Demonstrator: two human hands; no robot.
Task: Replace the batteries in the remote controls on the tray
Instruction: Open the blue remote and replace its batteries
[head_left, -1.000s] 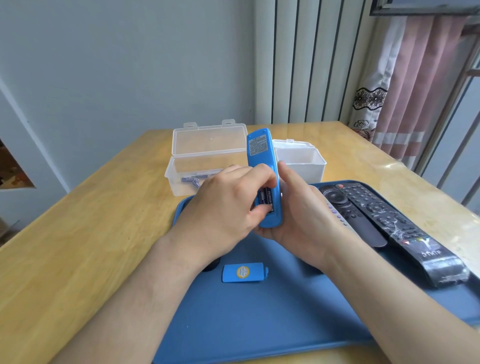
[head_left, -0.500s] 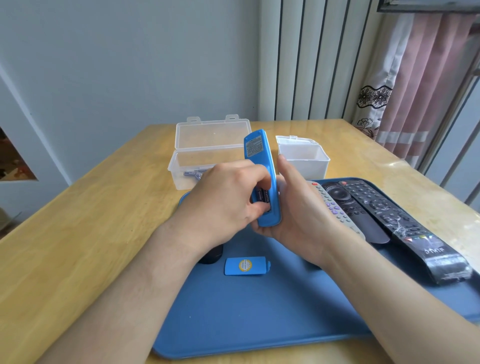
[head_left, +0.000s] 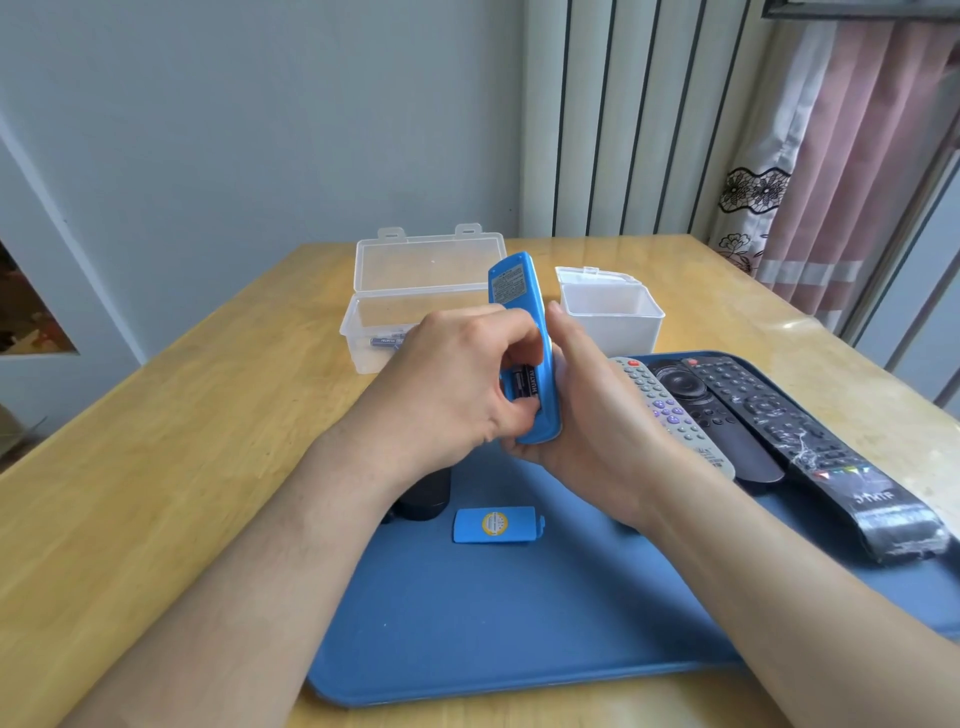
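**Spotter:** Your blue remote (head_left: 514, 286) stands nearly upright in the air over the far half of the tray (head_left: 493, 623). Its back faces you, the compartment is open, and a labelled battery (head_left: 525, 387) shows inside.

**Coach:** Your right hand (head_left: 597, 415) cradles it from the 3 o'clock side, fingers wrapped behind the case and thumb along the edge. Your left hand (head_left: 447, 384) comes in from 9 o'clock, its fingers curled into the compartment and pinching at that battery. I can't tell whether you are lifting it out or seating it.

**Spotter:** The shell looks light, stiff and smooth, so it is likely to twist in your palm. Grip the long edges low, near the compartment, so pressure on the battery doesn't tip it.

**Coach:** The battery is small and round and would probably roll if dropped. Take it by its free end.

**Spotter:** At 6 o'clock from the remote, the blue cover (head_left: 494, 525) lies flat on the tray. The clear box (head_left: 415, 291) sits at 11 o'clock with a spare cell (head_left: 387, 341) inside, and the white tub (head_left: 608, 312) is at 1 o'clock.

**Coach:** At 3 o'clock, the grey remote (head_left: 670, 410), slim black remote (head_left: 711, 415) and wrapped black remote (head_left: 810, 447) lie side by side on the tray.
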